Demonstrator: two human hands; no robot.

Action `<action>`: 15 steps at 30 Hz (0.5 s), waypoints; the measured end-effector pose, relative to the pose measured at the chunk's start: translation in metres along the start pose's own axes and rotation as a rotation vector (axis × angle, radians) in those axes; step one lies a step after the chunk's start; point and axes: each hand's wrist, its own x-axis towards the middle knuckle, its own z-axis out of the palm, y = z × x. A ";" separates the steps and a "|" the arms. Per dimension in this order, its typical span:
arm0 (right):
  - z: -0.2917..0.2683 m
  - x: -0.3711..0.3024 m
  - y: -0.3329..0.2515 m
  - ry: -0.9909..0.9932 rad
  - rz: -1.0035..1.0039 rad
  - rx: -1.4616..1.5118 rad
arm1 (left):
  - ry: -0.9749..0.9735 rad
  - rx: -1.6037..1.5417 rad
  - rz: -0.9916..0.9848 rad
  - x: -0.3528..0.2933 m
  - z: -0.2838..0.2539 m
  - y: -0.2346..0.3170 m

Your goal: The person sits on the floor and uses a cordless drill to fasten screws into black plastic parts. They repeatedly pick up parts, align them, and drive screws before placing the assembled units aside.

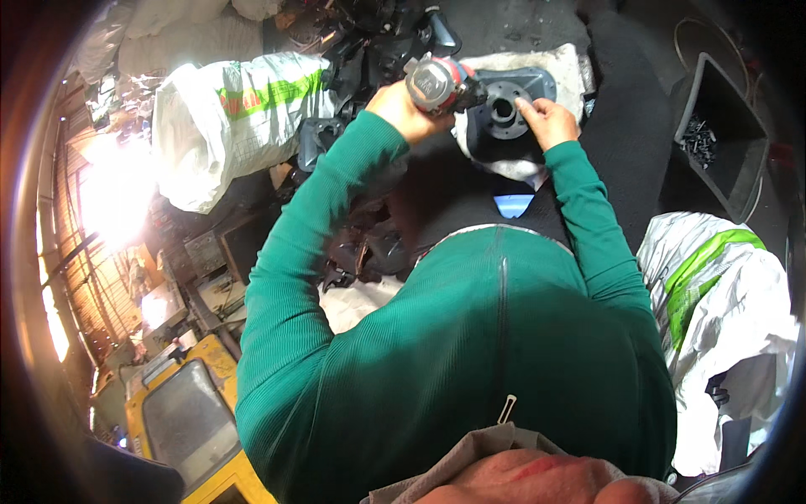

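Observation:
My left hand (403,113) is wrapped round a cordless drill (434,86) with a red and grey body. The drill's front end points right, toward a black part with a round flange (506,132) and a hole in its middle. That part has a squarish base and lies on a white cloth or sack (570,69) in front of me. At the flange's right edge, the thumb and fingers of my right hand (552,126) are pinched together. Whatever they hold is too small to make out.
Black moulded parts (321,134) are heaped at the left, beside a full white and green sack (252,105). A dark bin (735,139) at the right holds small screws or bolts (698,143). Another white sack (714,286) stands near my right elbow; a yellow-framed machine (214,370) is lower left.

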 end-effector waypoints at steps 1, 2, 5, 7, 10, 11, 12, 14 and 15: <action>0.000 0.001 0.002 0.040 -0.030 0.011 | 0.067 0.013 0.092 -0.008 0.004 -0.002; -0.003 0.005 0.005 0.015 0.029 0.061 | 0.109 0.137 0.138 -0.014 0.005 -0.003; -0.019 -0.005 0.015 -0.068 0.382 0.779 | 0.142 -0.077 0.231 -0.053 0.010 0.000; -0.041 -0.024 0.014 -0.316 0.466 1.374 | 0.082 -0.077 0.209 -0.078 0.018 0.004; -0.045 -0.047 0.007 -0.474 0.386 1.518 | 0.100 -0.099 0.311 -0.096 0.032 0.011; -0.046 -0.052 0.005 -0.541 0.370 1.571 | 0.098 -0.086 0.326 -0.101 0.036 0.016; -0.046 -0.057 0.002 -0.582 0.359 1.605 | 0.128 -0.035 0.366 -0.104 0.041 0.016; -0.047 -0.062 -0.006 -0.636 0.352 1.660 | 0.111 -0.098 0.344 -0.109 0.045 0.019; -0.047 -0.064 -0.009 -0.641 0.359 1.684 | 0.096 -0.129 0.336 -0.110 0.047 0.019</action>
